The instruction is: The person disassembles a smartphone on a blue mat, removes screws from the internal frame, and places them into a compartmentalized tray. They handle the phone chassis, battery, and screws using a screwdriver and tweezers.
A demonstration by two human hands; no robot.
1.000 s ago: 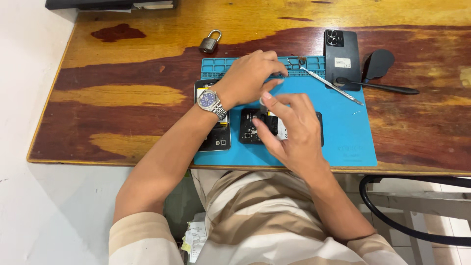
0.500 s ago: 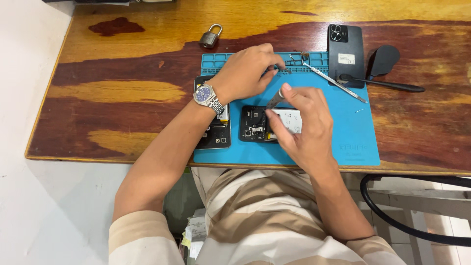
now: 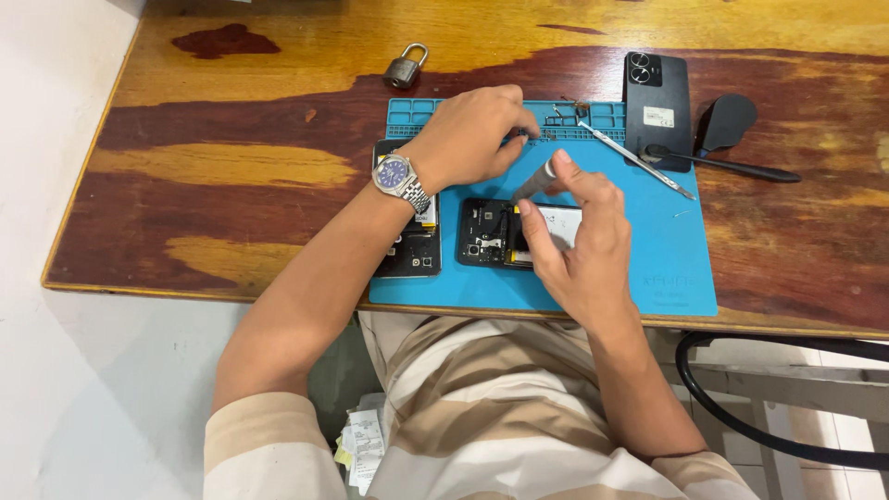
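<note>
The right hand [image 3: 579, 245] covers the right half of the opened phone [image 3: 491, 231] on the blue mat [image 3: 648, 250], and the tip of the slim grey tool [image 3: 535, 182] it pinches is too small to tell where it touches. The left hand [image 3: 472, 134] curls over the mat's far compartments, so whatever its fingertips pick at is hidden, and its wrist and watch [image 3: 400, 178] hide most of a second dark phone part [image 3: 412, 250]. The black cable [image 3: 741, 407] runs off the right edge, and the tiny bits by the tweezers [image 3: 634, 159] are too small to make out.
</note>
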